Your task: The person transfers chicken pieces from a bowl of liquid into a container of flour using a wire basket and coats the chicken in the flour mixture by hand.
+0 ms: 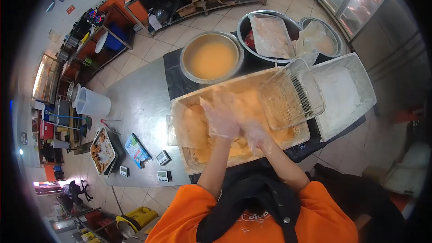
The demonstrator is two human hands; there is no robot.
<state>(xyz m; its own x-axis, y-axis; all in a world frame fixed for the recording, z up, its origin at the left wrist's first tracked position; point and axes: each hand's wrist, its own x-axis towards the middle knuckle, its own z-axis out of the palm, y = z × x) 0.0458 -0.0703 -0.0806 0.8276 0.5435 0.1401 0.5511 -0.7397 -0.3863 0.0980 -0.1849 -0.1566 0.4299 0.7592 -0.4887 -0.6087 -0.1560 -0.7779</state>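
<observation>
A long tub [204, 169] holds orange-tinted flour [243, 103]. My left hand [222, 119], in a clear plastic glove, is over the flour with its fingers stretched out toward the far side; they are partly blurred. Beside it, my right hand [257, 136], also gloved, is low at the flour, and its fingers are smeared and partly hidden. Whether it holds anything does not show. A wire basket [294, 96] rests across the tub's right part. At the tub's left end lies a pale, flour-coated sheet or tray [186, 128].
Behind the tub stand a metal bowl of orange liquid [212, 60] and a large bowl with a bagged pale food [272, 36]. A tray of white powder [342, 94] is at right. Timers [163, 157], a blue packet [137, 150] and a tray of fried pieces [103, 151] lie left.
</observation>
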